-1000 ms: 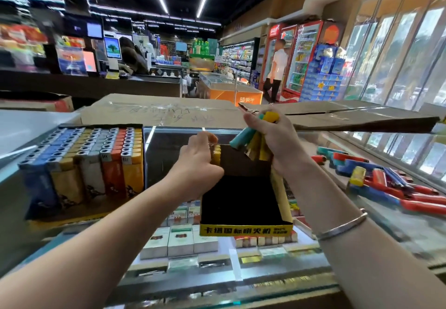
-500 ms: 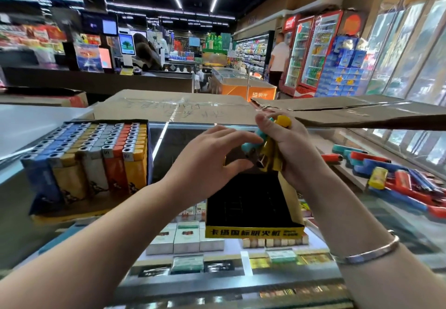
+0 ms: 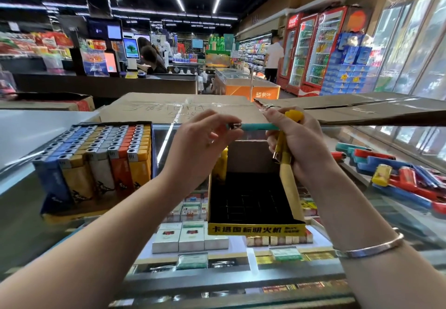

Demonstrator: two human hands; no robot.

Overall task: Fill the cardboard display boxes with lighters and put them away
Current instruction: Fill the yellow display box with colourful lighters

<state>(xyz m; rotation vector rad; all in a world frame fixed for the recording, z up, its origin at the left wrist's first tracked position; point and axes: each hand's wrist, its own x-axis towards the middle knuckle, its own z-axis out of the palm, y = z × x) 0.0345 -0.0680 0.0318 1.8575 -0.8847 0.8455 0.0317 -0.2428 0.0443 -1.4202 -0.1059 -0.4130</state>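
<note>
- Left hand (image 3: 202,139) raised, forearm reaching in from lower left, thumb and fingertips pinching together.
- Right hand (image 3: 301,144) raised opposite, fingers curled in a grip, forefinger extended, bracelet (image 3: 369,248) on the wrist.

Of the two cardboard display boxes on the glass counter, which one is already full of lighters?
The left display box: lighters fill its rows in blue, yellow, silver and orange. The yellow-fronted box between the arms shows mostly empty black slots.

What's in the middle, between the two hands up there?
A teal lighter bridges them in the head view: the left hand pinches its metal end, the right hand holds the other end along with yellow lighters.
</note>
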